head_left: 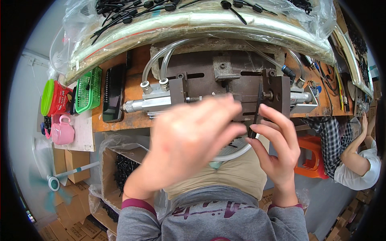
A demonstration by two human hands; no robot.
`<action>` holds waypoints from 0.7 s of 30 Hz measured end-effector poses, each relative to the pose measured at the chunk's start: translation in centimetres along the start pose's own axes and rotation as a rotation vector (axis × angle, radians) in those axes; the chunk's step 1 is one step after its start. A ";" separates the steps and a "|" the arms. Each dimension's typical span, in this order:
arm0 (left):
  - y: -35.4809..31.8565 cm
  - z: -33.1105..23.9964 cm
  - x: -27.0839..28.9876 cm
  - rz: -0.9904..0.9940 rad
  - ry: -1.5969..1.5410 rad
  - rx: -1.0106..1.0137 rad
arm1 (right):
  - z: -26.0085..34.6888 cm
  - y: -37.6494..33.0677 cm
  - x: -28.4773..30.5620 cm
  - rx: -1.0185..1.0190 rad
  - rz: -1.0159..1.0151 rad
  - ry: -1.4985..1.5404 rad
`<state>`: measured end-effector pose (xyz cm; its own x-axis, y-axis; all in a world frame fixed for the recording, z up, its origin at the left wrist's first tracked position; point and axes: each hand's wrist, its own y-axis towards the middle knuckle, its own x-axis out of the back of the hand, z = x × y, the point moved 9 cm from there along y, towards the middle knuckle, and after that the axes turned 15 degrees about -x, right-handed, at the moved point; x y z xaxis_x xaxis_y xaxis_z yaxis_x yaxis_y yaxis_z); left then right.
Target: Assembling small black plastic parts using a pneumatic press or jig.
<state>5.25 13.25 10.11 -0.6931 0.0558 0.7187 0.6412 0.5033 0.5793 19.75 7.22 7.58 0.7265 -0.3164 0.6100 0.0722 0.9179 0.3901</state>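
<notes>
My right hand (278, 149) pinches a slim black plastic stick (258, 105) between thumb and fingertips, its long end pointing up and away. The stick stands in front of the right side of a dark metal fixture (209, 66) on the bench. My left hand (187, 138) is smeared by motion and hovers before the fixture's left side, fingers toward the right; whether it holds anything cannot be made out. Silver air cylinders (155, 103) with clear hoses flank the fixture. Partly hidden behind my hands, a white-rimmed round sieve (237, 154) rests at my lap.
Black plastic parts (126, 14) lie on a plastic-covered ledge at the back. On the left are a black tray (113, 94), a green basket (89, 90) and a pink cup (63, 131). A carton (109, 168) of black parts stands below. Another person (358, 164) sits at right.
</notes>
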 end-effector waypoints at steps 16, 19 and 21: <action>8.6 14.6 9.6 0.059 0.674 0.018 | 1.7 1.3 -4.8 0.168 0.166 -0.404; 8.3 13.2 10.7 -0.105 0.530 -0.036 | 1.7 1.5 -4.4 0.150 0.201 -0.361; 8.0 12.0 11.6 -0.141 0.414 -0.001 | 2.1 2.1 -3.8 0.136 0.230 -0.257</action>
<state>-1.64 28.30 18.43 -0.5834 -0.3637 0.7262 0.5505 0.4804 0.6828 15.73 9.89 7.53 0.5162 -0.1712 0.8392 -0.1770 0.9373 0.3001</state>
